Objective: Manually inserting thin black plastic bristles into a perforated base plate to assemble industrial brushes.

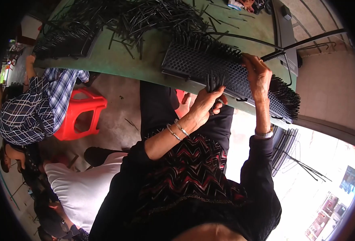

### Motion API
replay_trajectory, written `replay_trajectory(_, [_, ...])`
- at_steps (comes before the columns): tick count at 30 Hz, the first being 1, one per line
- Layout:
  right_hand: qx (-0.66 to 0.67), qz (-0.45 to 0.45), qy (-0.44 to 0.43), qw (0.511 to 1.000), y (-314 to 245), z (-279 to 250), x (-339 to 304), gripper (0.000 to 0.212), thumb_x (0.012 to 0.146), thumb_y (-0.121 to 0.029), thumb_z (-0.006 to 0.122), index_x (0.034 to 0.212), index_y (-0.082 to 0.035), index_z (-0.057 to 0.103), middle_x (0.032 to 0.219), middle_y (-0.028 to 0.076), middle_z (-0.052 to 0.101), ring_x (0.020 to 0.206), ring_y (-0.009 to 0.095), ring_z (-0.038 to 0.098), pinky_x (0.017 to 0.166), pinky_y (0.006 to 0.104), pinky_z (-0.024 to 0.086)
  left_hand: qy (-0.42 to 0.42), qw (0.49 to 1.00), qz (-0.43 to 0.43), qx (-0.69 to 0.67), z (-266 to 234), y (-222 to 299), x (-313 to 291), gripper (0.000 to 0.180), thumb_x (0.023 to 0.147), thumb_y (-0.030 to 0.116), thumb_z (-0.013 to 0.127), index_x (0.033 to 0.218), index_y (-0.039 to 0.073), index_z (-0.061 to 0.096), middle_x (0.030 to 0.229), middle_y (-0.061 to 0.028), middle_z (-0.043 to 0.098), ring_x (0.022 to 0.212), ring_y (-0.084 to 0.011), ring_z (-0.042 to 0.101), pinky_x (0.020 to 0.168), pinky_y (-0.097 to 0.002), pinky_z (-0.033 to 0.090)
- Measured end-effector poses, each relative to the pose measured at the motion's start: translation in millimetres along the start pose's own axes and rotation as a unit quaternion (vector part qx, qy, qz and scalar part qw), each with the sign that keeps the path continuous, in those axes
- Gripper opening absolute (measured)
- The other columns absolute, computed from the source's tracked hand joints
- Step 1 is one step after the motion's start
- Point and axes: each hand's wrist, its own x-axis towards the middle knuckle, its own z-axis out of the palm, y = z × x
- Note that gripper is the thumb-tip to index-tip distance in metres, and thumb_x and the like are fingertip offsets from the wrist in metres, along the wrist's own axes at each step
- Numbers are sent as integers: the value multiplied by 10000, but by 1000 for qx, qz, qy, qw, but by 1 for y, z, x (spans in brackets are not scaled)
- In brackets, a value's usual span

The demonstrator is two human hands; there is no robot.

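My left hand [205, 103] is closed around an upright bundle of thin black sticks [215, 82], just in front of a long black board [203, 66] full of small holes. Many short black sticks [286, 96] stand in rows along the board's far side and right end. Over the right part of the board, my right hand [258, 76] bends down with its fingers pinched together at the holes. What those fingertips hold, if anything, is too small to make out.
A large heap of loose black sticks [145, 18] covers the far part of the green table [117, 60]. A similar board [79, 44] lies at the left. A bent black metal rod frame [282, 52] rises at right. A red stool [83, 112] and other people are at left.
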Motion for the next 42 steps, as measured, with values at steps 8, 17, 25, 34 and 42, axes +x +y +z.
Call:
replay_trajectory(8, [-124, -18, -4, 992, -3, 9, 4, 188, 819, -148, 694, 1003, -163, 723, 930, 34, 586, 828, 210, 610, 706, 318, 491, 21, 999, 20, -16, 2, -2, -2, 300, 921, 285, 631, 1023, 4, 605, 747, -51, 592, 609, -91, 514, 449, -212, 349])
replay_trajectory(17, [-34, -6, 37, 999, -10, 9, -12, 265, 874, -207, 666, 1127, -133, 692, 956, 39, 616, 826, 153, 596, 701, 274, 472, 31, 998, 61, 12, 7, 0, -7, 321, 910, 292, 645, 1013, -12, 631, 749, -67, 626, 585, -94, 533, 434, -209, 346])
replay_trajectory(25, [269, 241, -231, 904, -28, -12, -26, 250, 874, -169, 646, 1006, 43, 629, 793, 62, 632, 695, 113, 588, 638, 255, 489, 50, 989, 108, 88, 14, 0, -11, 272, 924, 291, 615, 947, 23, 653, 810, -86, 695, 600, -78, 610, 367, -177, 313])
replay_trajectory(34, [297, 274, -225, 887, -29, -10, -31, 230, 859, -129, 627, 1017, 39, 620, 803, 66, 636, 686, 115, 592, 631, 241, 488, 63, 981, 108, 150, 18, 2, -14, 308, 946, 307, 579, 903, 10, 648, 752, -81, 685, 463, -56, 540, 340, -167, 304])
replay_trajectory(42, [291, 270, -205, 895, -30, -6, -36, 217, 866, -102, 621, 1024, 47, 633, 831, 70, 646, 703, 110, 588, 649, 235, 495, 58, 967, 206, 140, 14, -14, 5, 230, 966, 178, 532, 921, -40, 589, 674, -80, 638, 493, -142, 602, 472, -241, 464])
